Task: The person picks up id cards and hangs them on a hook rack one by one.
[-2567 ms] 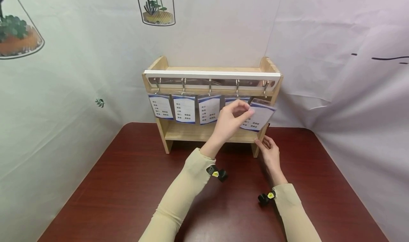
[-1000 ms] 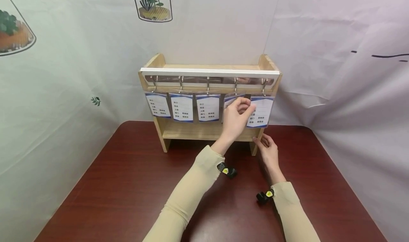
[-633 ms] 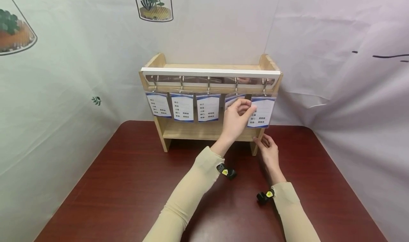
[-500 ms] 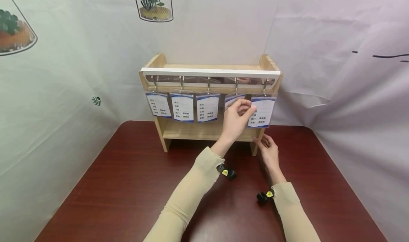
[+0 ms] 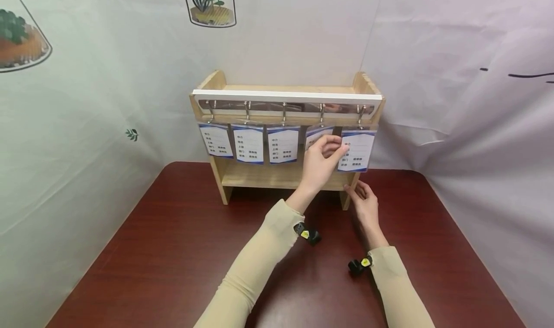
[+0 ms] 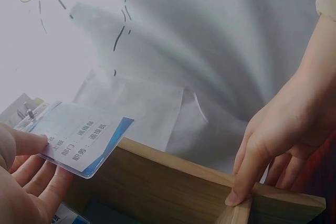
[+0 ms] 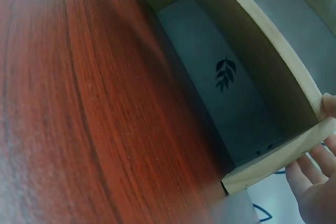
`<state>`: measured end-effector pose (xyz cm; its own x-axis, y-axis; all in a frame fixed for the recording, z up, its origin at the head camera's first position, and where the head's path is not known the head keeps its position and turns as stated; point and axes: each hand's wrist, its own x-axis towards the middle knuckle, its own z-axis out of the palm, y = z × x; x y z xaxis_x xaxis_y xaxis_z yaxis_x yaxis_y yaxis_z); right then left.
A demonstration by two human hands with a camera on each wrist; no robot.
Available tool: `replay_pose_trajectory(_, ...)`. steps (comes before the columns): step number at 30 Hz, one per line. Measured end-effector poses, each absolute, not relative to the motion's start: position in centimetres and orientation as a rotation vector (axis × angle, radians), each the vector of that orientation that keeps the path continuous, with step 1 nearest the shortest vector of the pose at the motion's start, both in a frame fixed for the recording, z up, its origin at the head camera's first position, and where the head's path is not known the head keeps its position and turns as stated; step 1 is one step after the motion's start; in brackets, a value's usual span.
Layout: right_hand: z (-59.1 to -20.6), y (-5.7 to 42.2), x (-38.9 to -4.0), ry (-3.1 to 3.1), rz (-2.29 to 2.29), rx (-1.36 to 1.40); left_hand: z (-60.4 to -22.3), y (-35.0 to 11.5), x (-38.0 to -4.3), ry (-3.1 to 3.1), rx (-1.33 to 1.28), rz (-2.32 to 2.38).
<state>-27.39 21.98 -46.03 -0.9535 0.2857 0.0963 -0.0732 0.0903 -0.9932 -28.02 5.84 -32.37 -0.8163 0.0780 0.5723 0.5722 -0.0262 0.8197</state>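
Observation:
Several clear-sleeved name badges with blue trim hang in a row from the metal hooks of a small wooden shelf (image 5: 268,180). My left hand (image 5: 319,163) pinches the left edge of the rightmost badge (image 5: 358,151), thumb in front and fingers behind, as the left wrist view shows. That badge hangs nearly straight below the last hook (image 5: 361,116). Part of the neighbouring badge (image 5: 318,132) is covered by the left hand. Lower down, my right hand (image 5: 366,210) grips the shelf's right side panel (image 7: 278,161), with the thumb at the lower board's end.
A white hook rail (image 5: 285,96) runs along the shelf's upper front. The shelf stands at the back of a dark red wooden table (image 5: 173,251). Pale printed cloth (image 5: 476,107) hangs close behind and on both sides.
The rightmost badge was tilted and now hangs nearly straight at its hook. My left hand has shifted slightly right. The right hand has kept its place on the shelf.

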Motion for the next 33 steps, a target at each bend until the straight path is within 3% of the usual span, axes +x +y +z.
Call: replay_pose_trajectory(33, -46.2, 21.9, -27.4, -2.078, 1.964, -0.200, -34.6, 6.7, -28.1, -2.029, -0.656, -1.934)
